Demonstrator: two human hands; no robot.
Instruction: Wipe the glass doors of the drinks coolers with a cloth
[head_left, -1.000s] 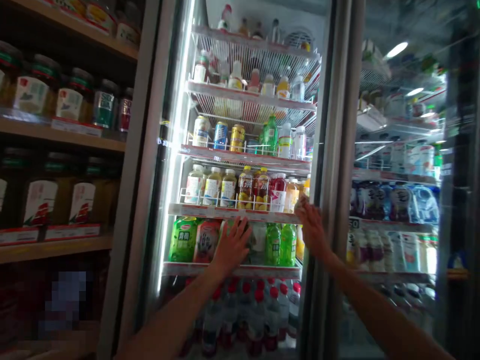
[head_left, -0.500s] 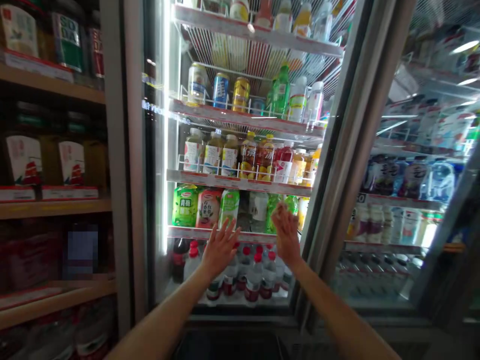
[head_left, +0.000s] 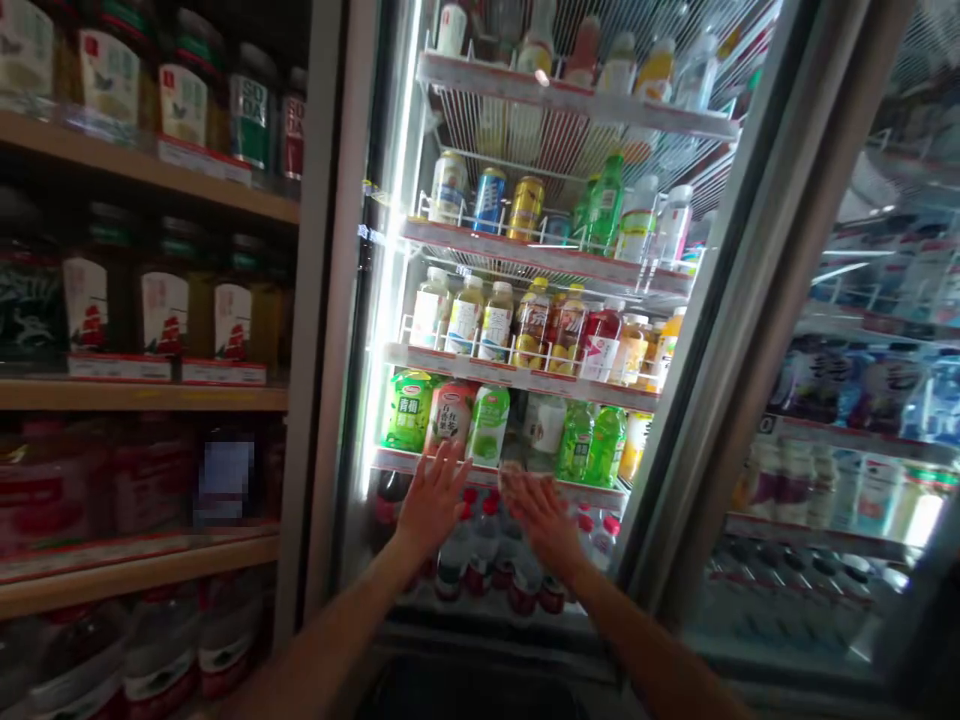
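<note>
Both the left hand (head_left: 433,505) and the right hand (head_left: 541,515) are bare and held out, near each other but apart. The right hand has just come across from the right side, and it now sits at three o'clock from the left hand. That seems to put the two at work on the same low, middle part of the fridge (head_left: 776,300).

The left hand is spread, with its back showing. The right hand is stretched out too, but a bit blurry. I see nothing held in either one, and I cannot tell if they touch anything.

Farther in, between them, stand bottles with red caps (head_left: 486,535). On the shelf (head_left: 394,460) above, a red drink (head_left: 448,415) is at twelve o'clock from the left hand. A green bottle (head_left: 489,430) is at eleven o'clock from the right hand. Higher up, at twelve o'clock, is a gold can (head_left: 526,208).
</note>
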